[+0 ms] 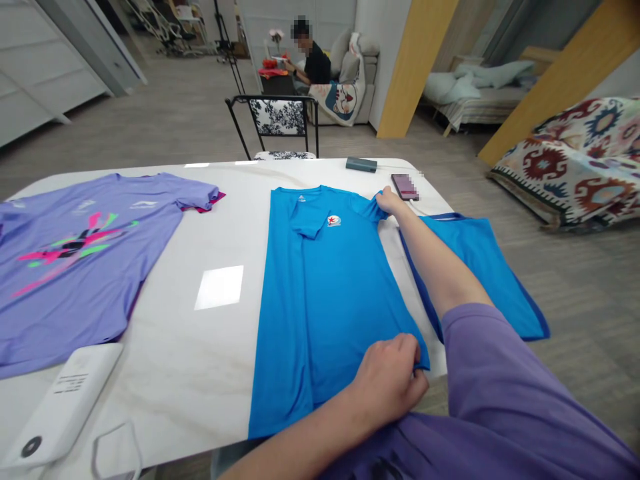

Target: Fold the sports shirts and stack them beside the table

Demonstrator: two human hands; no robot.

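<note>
A blue T-shirt lies on the white table, its left side folded inward with that sleeve lying across the chest near a small logo. At the shirt's lower right hem corner, my left hand is closed, pinching the edge. My right hand reaches to the far side and grips the right sleeve between its fingers. Beside my right forearm, a second blue garment with dark blue edging hangs over the table's right edge.
A purple T-shirt with a bright print covers the left of the white table. Near it lies a white device with a cord. At the back are a phone and a dark power bank. Beyond stand a chair and a seated person.
</note>
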